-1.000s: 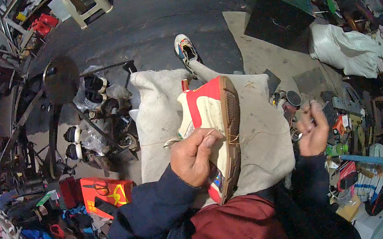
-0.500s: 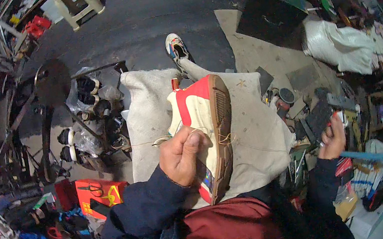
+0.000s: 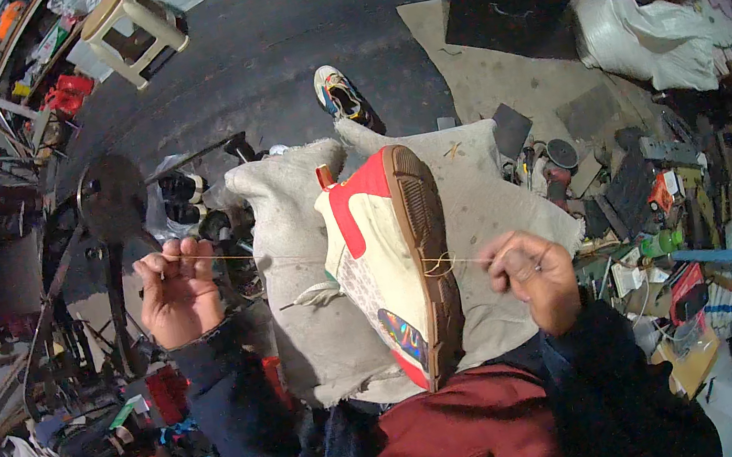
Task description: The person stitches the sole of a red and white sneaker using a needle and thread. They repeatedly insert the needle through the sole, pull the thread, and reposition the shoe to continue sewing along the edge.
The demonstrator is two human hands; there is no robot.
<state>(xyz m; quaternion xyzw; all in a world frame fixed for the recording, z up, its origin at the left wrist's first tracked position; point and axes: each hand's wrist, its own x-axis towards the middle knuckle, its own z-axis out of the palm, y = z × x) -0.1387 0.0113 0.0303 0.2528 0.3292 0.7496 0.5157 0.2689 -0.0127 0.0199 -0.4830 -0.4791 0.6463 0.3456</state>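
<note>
Across the person's lap, a cream and red sneaker (image 3: 389,268) is lying on its side on a pale coarse cloth (image 3: 295,240) that is covering the knees, its brown gum sole (image 3: 429,257) turned toward the right hand. A thin thread (image 3: 235,258) is running out of the shoe on both sides. The left hand (image 3: 176,294) is raised out to the left, well apart from the shoe, its fingers (image 3: 182,257) curled together and pinching the thread, which is stretching taut back toward the upper. The right hand (image 3: 537,275) is sitting just beside the sole, its fingers (image 3: 501,272) pressed together and pinching the other end of the thread close to the sole's edge. Beyond the knees, a foot in a patterned shoe (image 3: 342,97) is resting on the dark floor (image 3: 294,27). Tools and clutter (image 3: 630,184) are lying scattered to the right, and a plastic stool (image 3: 130,21) is standing at the upper left.
</note>
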